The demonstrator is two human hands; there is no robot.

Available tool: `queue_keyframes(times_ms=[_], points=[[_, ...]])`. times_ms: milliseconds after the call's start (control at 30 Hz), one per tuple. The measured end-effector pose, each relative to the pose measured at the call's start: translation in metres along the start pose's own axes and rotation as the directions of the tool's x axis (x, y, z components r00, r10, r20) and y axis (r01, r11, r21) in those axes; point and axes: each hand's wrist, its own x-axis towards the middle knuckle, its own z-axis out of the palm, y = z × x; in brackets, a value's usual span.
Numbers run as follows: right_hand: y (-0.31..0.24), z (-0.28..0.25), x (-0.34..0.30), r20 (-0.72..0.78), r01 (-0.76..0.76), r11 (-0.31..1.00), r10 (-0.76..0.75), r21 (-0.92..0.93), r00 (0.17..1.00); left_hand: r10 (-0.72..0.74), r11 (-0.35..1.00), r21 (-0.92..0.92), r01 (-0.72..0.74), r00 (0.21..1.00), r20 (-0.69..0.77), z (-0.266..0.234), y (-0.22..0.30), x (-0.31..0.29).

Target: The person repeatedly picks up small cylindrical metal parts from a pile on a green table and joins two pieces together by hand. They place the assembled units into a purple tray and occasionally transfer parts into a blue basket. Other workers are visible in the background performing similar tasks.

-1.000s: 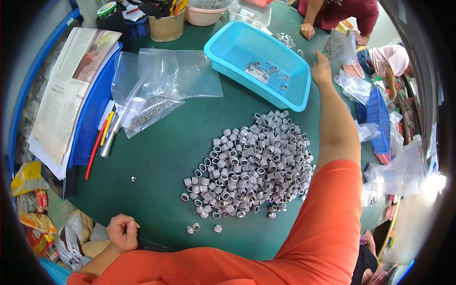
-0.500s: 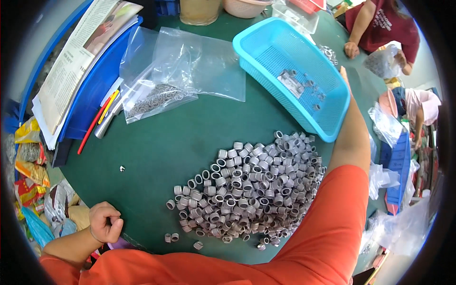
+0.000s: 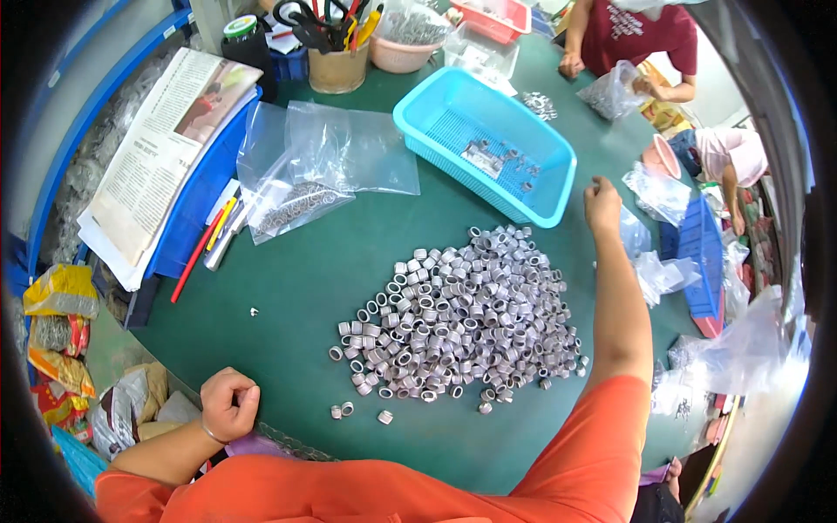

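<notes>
A heap of small grey metal rings (image 3: 462, 318), short and tube-like, lies on the green table (image 3: 270, 366). Beyond it rests a light blue plastic basket (image 3: 558, 187) with a few small metal pieces and a pale slip inside. My right hand (image 3: 602, 207) is just right of the basket's near right corner, apart from it, fingers curled in; its fingertips are partly hidden. Down at the table's left edge, my left hand (image 3: 229, 404) is closed in a loose fist, with nothing seen in it. Several stray rings (image 3: 384, 417) lie between that hand and the heap.
Clear plastic bags (image 3: 340, 148), one with metal coils or rings, lie at far left beside pens (image 3: 202, 248) and a newspaper (image 3: 166, 139) on a blue bin. A tan pot (image 3: 338, 71) of scissors stands behind. At far right another person's hand (image 3: 647, 85) holds a bag.
My right hand has come off the basket's right side and moved a little away from it. The whole view has shifted; the left hand remains a fist at the table edge.
</notes>
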Motion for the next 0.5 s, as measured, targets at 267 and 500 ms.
queue_keyframes(times_ms=[267, 500], points=[[-0.046, -0.15, -0.12, 0.291, -0.398, 0.747, 0.28, 0.533, 0.915, -0.015, 0.992, -0.129, 0.012, 1.0, -0.016, -0.007, -0.003, -0.006], [-0.186, -0.172, -0.296, 0.338, -0.113, 0.799, -0.118, 0.591, 0.934, -0.297, 0.644, -0.629, 0.436, 0.9, 0.319, 0.0, 0.005, 0.002]])
